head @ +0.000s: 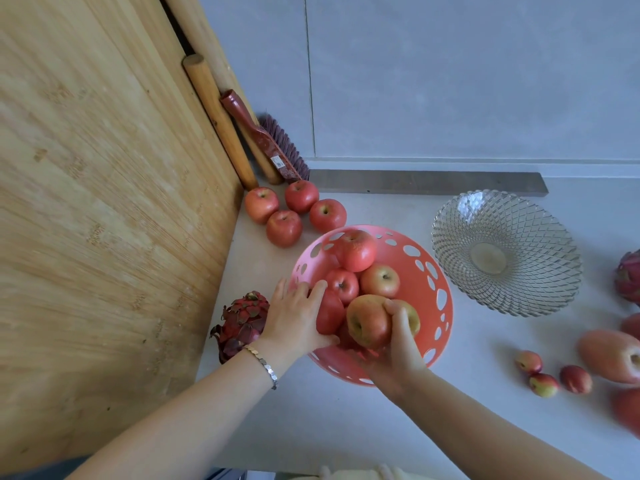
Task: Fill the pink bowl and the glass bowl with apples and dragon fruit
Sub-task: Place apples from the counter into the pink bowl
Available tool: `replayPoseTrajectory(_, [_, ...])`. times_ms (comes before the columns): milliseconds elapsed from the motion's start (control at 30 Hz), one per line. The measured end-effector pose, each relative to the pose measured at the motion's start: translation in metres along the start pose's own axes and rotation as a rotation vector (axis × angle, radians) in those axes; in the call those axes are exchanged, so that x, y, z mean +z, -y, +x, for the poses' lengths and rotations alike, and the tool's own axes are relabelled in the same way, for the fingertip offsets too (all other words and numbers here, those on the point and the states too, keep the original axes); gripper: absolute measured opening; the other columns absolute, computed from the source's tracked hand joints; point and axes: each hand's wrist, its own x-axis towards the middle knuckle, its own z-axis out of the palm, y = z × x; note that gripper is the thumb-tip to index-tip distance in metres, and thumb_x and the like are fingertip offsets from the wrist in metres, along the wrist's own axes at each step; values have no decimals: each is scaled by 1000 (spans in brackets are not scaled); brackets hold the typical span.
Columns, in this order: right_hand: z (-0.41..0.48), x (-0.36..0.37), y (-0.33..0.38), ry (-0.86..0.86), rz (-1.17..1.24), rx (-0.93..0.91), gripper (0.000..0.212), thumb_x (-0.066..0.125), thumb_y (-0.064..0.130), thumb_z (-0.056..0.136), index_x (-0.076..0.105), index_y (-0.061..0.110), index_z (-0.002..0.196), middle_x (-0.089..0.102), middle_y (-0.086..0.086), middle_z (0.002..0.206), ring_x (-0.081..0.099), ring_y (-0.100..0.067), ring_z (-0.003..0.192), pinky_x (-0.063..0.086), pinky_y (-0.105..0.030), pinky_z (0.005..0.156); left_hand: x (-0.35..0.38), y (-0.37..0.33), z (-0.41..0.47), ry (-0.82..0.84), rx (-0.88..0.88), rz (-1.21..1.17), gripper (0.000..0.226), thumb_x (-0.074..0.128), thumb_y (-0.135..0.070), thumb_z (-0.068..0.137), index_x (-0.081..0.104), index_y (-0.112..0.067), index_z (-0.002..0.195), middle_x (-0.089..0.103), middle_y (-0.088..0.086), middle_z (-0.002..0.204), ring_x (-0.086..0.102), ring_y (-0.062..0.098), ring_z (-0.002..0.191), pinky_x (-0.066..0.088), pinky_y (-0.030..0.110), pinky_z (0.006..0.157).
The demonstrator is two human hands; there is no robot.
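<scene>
Two bowls: one pink perforated plastic bowl (415, 289) and one clear patterned glass bowl (540, 237). Round red apples (356, 251): at least five inside the pink bowl, four loose on the grey bench (346, 427) at its 11 o'clock. Two scaly magenta dragon fruit (242, 320), at 9 and 3 o'clock. Three small red-yellow fruits (543, 384) at 4 o'clock.

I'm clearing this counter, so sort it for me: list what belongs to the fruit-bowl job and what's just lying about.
Job:
pink bowl, already holding apples
glass bowl, empty
left hand gripping a red apple
right hand gripping a yellowish apple
four loose apples
dragon fruit by the board
dragon fruit at the right edge

Lying about:
brush
rolling pins
wooden board
small red fruits
</scene>
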Motion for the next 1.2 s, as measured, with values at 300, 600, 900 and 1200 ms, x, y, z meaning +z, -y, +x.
replayPoseTrajectory(300, [-2, 11, 49, -69, -755, -459, 33, 63, 43, 79, 64, 12, 92, 57, 4, 71, 55, -15, 76, 40, -21, 63, -2, 7, 1, -37, 114, 84, 87, 79, -48, 55, 45, -25, 132, 56, 10, 115, 38, 35, 132, 18, 56, 111])
replayPoseTrajectory(600, [44, 66, 67, 308, -1687, -1122, 77, 82, 24, 56, 51, 15, 126, 52, -4, 127, 47, -22, 121, 25, -17, 97, -7, -6, -12, 17, -54, -114, 69, 62, -15, 70, 34, -14, 133, 43, 0, 134, 32, 24, 132, 6, 39, 118])
replayPoseTrajectory(900, [59, 87, 71, 306, -2162, -955, 75, 66, 43, 76, 34, 24, 140, 39, 0, 146, 25, -23, 138, 12, -36, 112, 1, -11, -15, -102, -164, -288, 67, 64, -4, 62, 43, -14, 125, 51, -1, 124, 42, 22, 122, 9, 34, 115])
replayPoseTrajectory(1200, [57, 85, 71, 296, -2318, -918, 72, 53, 47, 85, 23, 20, 145, 26, -4, 152, 16, -28, 142, 11, -45, 115, -1, -24, -14, -81, -220, -104, 85, 68, -2, 55, 37, -3, 133, 48, 19, 123, 43, 41, 122, 12, 50, 114])
